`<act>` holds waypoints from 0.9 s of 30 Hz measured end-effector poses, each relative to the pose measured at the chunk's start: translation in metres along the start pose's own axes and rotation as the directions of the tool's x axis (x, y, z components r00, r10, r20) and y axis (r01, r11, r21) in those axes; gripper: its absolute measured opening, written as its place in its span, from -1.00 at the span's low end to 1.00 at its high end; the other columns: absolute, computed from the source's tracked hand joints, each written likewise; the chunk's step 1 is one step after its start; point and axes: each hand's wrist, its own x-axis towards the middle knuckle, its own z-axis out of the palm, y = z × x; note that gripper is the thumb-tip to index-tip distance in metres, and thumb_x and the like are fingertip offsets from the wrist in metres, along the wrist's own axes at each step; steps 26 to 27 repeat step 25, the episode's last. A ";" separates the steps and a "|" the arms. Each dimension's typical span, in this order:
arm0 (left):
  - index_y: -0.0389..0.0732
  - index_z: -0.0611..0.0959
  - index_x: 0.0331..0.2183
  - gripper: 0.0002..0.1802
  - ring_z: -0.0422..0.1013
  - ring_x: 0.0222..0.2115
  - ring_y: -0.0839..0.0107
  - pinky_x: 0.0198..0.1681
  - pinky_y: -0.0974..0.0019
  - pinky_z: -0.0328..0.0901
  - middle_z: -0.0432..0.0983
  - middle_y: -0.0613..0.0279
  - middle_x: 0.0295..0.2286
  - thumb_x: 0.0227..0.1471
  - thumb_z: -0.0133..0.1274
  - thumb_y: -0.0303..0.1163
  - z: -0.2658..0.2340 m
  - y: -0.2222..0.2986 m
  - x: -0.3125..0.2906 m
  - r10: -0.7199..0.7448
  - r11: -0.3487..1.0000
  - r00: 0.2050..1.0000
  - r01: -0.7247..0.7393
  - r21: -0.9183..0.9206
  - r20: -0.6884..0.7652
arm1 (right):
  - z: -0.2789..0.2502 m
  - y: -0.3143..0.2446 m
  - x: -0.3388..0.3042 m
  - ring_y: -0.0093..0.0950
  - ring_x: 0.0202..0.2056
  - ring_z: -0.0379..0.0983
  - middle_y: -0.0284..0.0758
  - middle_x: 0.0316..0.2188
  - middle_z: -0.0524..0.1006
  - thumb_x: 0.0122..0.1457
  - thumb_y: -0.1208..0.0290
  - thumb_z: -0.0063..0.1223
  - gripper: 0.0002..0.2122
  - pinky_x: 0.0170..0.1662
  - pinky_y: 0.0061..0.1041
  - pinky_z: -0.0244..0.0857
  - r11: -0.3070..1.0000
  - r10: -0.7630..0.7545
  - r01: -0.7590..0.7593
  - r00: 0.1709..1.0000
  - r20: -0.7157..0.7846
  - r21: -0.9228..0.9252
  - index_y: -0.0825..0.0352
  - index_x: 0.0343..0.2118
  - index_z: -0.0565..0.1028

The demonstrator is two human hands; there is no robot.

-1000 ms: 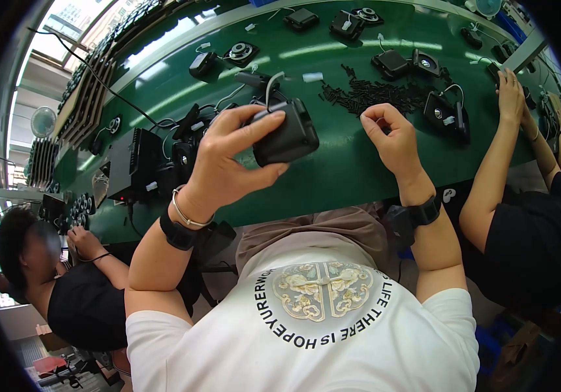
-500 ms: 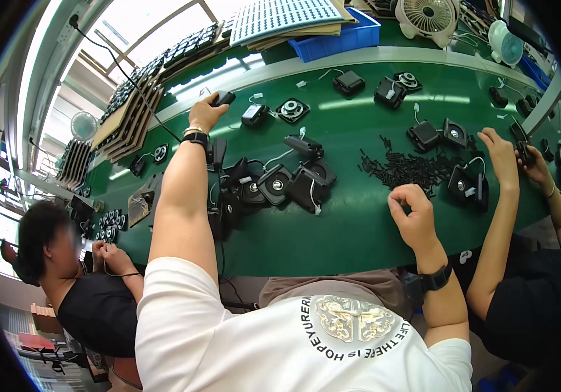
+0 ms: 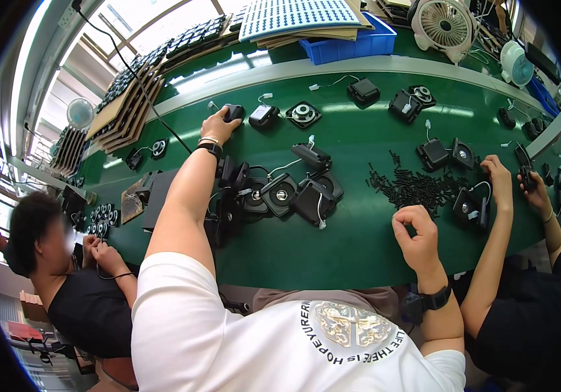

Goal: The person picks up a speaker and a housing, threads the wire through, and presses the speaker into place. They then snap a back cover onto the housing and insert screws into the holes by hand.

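Reaching to the far part of the green table, my left hand (image 3: 216,127) has its fingers around a small black speaker box (image 3: 233,113) with a white plug beside it. Just to its right lies another black box (image 3: 264,116), then a round speaker driver (image 3: 303,114) in a square black frame. My right hand (image 3: 416,234) is curled near the front of the table; whatever its fingers may hold cannot be made out. Beyond it spreads a pile of short black sticks or screws (image 3: 411,186). Several speaker housings (image 3: 279,195) with white-plugged wires lie between my arms.
On the right, a co-worker's hands (image 3: 499,179) handle a black part. Another person's hands (image 3: 104,255) work with a cord on the left. Behind the table rail stand a blue bin (image 3: 352,47), a fan (image 3: 447,29) and stacked boards (image 3: 124,114). A black cable (image 3: 130,75) hangs at the left.
My left hand has come down a little with the black speaker box, which now sits at the table beside the other box. My right hand has lowered slightly and stays curled.
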 end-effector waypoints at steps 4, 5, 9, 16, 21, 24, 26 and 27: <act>0.32 0.48 0.11 -0.44 0.32 0.09 0.11 0.19 -0.02 0.11 0.49 0.08 -0.01 0.05 -0.08 0.12 -0.005 -0.028 0.026 -0.031 0.988 0.995 0.016 0.151 0.097 | -0.012 -0.021 0.023 -0.54 -0.40 0.37 -0.33 -0.41 0.49 0.04 0.65 0.13 -0.93 -0.32 -0.59 0.27 0.998 -0.007 0.008 1.000 -0.016 0.056 0.39 -0.41 0.48; 0.31 0.49 0.10 -0.47 0.34 0.08 0.12 0.19 -0.01 0.11 0.50 0.09 -0.02 0.07 -0.10 0.04 -0.005 -0.026 0.035 0.022 0.981 0.985 -0.054 0.187 0.170 | -0.018 -0.024 0.033 -0.57 -0.42 0.37 -0.35 -0.42 0.49 0.05 0.63 0.13 -0.93 -0.33 -0.60 0.27 0.999 -0.021 0.021 1.000 -0.011 0.029 0.39 -0.41 0.48; 0.05 0.60 -0.03 -0.55 0.44 -0.07 0.02 0.05 0.05 0.25 0.54 -0.02 -0.12 0.00 -0.07 -0.21 -0.025 -0.023 0.060 0.206 0.934 0.900 -0.298 0.197 0.385 | -0.034 -0.022 0.093 -0.59 -0.45 0.37 -0.39 -0.46 0.50 0.06 0.53 0.15 -0.91 -0.33 -0.61 0.28 0.990 0.141 -0.141 0.989 0.042 -0.003 0.38 -0.37 0.50; -0.27 0.68 -0.32 -0.73 0.52 -0.24 0.02 -0.16 0.10 0.39 0.60 -0.05 -0.29 -0.10 0.04 -0.36 -0.093 0.130 0.053 0.430 0.855 0.826 -0.502 0.129 0.366 | -0.100 0.109 0.196 -0.43 -0.28 0.50 -0.32 -0.33 0.57 -0.02 0.48 0.18 -0.72 -0.18 -0.44 0.38 0.858 0.251 -0.216 0.968 0.013 -0.465 0.34 -0.19 0.51; -0.21 0.62 -0.19 -0.65 0.49 -0.21 0.06 -0.07 0.13 0.37 0.58 0.05 -0.31 -0.14 0.12 -0.45 -0.079 0.267 -0.021 0.900 0.423 0.398 -0.897 -0.132 0.179 | -0.104 0.170 0.259 -0.31 0.09 0.37 -0.27 0.05 0.44 -0.09 0.49 0.18 -0.43 0.09 -0.28 0.29 0.507 0.305 0.074 0.917 0.259 -0.859 0.22 0.09 0.37; -0.14 0.57 -0.06 -0.53 0.39 0.00 0.10 0.07 0.18 0.30 0.42 0.06 0.02 -0.12 0.10 -0.50 -0.040 0.337 -0.055 0.911 0.387 0.346 -0.905 -0.176 0.225 | -0.094 0.202 0.278 -0.37 0.23 0.17 -0.30 0.21 0.26 -0.09 0.47 0.18 -0.30 0.21 -0.21 0.14 0.440 0.444 0.130 0.829 0.341 -0.889 0.14 0.21 0.23; -0.14 0.57 -0.06 -0.53 0.39 0.00 0.10 0.07 0.18 0.30 0.42 0.06 0.02 -0.12 0.10 -0.50 -0.037 0.340 -0.047 0.910 0.393 0.353 -0.903 -0.174 0.219 | -0.090 0.209 0.285 -0.40 0.30 0.06 -0.31 0.29 0.16 -0.09 0.46 0.19 -0.23 0.27 -0.17 0.06 0.416 0.510 0.158 0.775 0.374 -0.896 0.10 0.27 0.15; -0.14 0.57 -0.06 -0.53 0.39 0.00 0.10 0.07 0.18 0.30 0.42 0.06 0.02 -0.12 0.10 -0.50 -0.037 0.340 -0.047 0.910 0.393 0.353 -0.903 -0.174 0.219 | -0.090 0.209 0.285 -0.40 0.30 0.06 -0.31 0.29 0.16 -0.09 0.46 0.19 -0.23 0.27 -0.17 0.06 0.416 0.510 0.158 0.775 0.374 -0.896 0.10 0.27 0.15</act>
